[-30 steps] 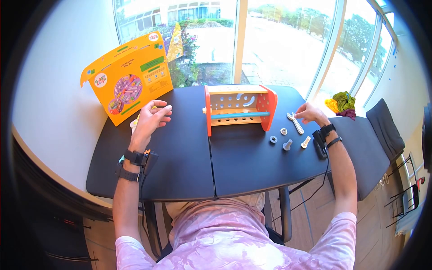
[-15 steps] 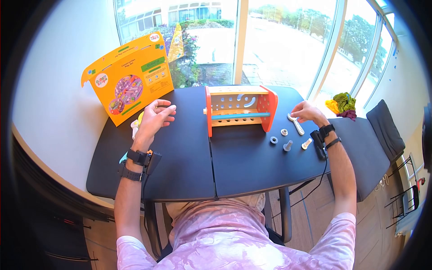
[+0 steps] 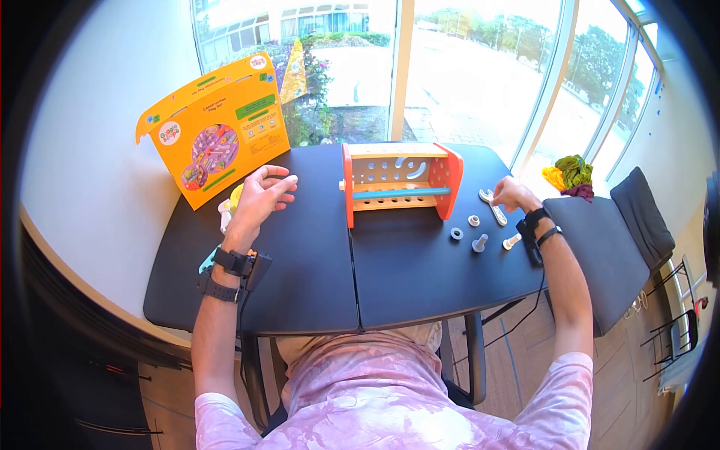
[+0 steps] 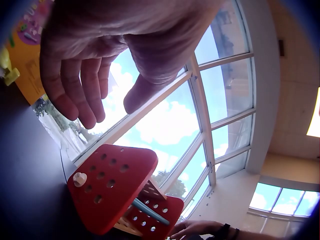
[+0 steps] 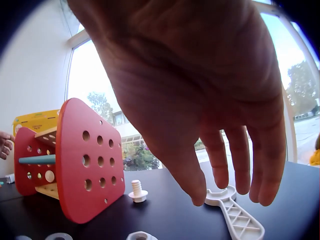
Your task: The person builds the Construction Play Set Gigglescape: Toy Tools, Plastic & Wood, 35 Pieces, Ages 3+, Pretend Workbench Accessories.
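Observation:
My left hand (image 3: 264, 199) hovers over the left part of the table with relaxed fingers and holds nothing. In the left wrist view, its fingers (image 4: 72, 92) hang apart from the thumb. On the right, my right hand (image 3: 516, 196) hangs over the head of a white toy wrench (image 3: 493, 207). The right wrist view shows that wrench (image 5: 235, 215) lying on the table, just beyond the loose fingertips. Between the hands stands a toy workbench (image 3: 401, 192) with red perforated side panels and a blue rod. A white bolt (image 5: 137, 191) stands head-down beside it.
A grey nut (image 3: 456, 234), a grey bolt (image 3: 480, 244) and a white bolt (image 3: 512, 241) lie nearer me. An orange toy box (image 3: 217, 135) stands at the back left. Yellow and white parts (image 3: 226, 213) sit behind my left hand. A padded seat (image 3: 600, 244) adjoins the table's right side.
My left hand has shifted slightly to the right. My right hand dipped close to the wrench's head, then drew a little to the right; the wrench has stayed in place.

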Demonstrator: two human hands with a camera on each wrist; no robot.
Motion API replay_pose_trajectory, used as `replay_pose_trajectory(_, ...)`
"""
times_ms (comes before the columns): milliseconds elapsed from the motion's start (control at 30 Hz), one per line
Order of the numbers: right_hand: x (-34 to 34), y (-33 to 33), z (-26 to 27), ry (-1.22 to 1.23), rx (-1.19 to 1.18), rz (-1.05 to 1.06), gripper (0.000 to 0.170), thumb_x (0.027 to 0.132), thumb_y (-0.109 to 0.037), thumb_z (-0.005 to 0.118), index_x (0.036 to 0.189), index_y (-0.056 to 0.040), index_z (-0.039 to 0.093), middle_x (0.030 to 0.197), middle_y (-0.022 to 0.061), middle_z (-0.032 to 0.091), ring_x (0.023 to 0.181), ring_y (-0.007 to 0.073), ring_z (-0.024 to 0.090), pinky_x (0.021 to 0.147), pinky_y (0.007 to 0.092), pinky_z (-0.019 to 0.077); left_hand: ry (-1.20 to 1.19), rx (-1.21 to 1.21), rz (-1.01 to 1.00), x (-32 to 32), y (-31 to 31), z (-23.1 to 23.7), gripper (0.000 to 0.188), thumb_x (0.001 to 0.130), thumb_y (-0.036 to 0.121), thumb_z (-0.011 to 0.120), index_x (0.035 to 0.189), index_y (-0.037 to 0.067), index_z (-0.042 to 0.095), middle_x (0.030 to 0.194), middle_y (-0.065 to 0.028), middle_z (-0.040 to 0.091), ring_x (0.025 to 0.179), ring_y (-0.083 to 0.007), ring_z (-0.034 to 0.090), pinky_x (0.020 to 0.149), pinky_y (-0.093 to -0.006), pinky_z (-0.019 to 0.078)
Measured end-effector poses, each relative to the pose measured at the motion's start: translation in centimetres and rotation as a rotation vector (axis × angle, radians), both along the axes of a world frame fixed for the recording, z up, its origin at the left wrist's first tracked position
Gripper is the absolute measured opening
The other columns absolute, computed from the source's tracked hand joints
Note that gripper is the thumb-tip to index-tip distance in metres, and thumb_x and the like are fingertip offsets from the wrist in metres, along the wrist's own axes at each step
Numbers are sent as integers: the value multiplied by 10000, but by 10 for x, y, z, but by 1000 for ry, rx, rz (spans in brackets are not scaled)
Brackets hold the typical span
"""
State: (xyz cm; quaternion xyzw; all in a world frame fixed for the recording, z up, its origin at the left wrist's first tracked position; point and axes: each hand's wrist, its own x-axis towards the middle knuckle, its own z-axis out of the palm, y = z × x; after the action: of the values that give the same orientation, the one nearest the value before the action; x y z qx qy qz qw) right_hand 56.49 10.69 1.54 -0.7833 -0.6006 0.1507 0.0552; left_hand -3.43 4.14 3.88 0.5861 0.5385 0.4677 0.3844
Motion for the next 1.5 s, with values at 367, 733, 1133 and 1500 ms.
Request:
replay_pose_trajectory(367,32,15,-33,-64,-136,-103,389,831,-212,941,1094,46,816,970,172,826,849,303,831,715,388,682,3,11,1,5,-3,4,430,1009,322,813,1312,47,681,1113,-85,794,949,-135,760,830,-281,598)
replay_pose_trajectory(733,-13,-8,13,723,197,-39,399,1091,-315,621,1219,53,708,1131,136,713,1012,225,728,886,344,659,-7,31,-164,19,8,-11,365,1104,336,713,1340,58,719,1201,-81,785,1057,-161,758,936,-319,616)
replay_pose_trajectory(1133,-131,-60,30,1257,353,168,336,1220,-312,443,1334,-27,580,1297,128,627,1307,214,635,1143,502,587,-155,8,-421,70,-4,-20,648,1223,439,429,1701,3,410,1689,-197,508,1554,-321,515,1259,-474,455)
replay_pose_trajectory(1500,-194,-93,32,1237,304,211,313,1214,-300,457,1329,-34,576,1322,109,643,1330,209,636,1198,456,538,-184,44,-237,17,-36,-29,522,1218,293,479,1619,-38,527,1512,-161,659,1375,-243,665,1182,-430,556)
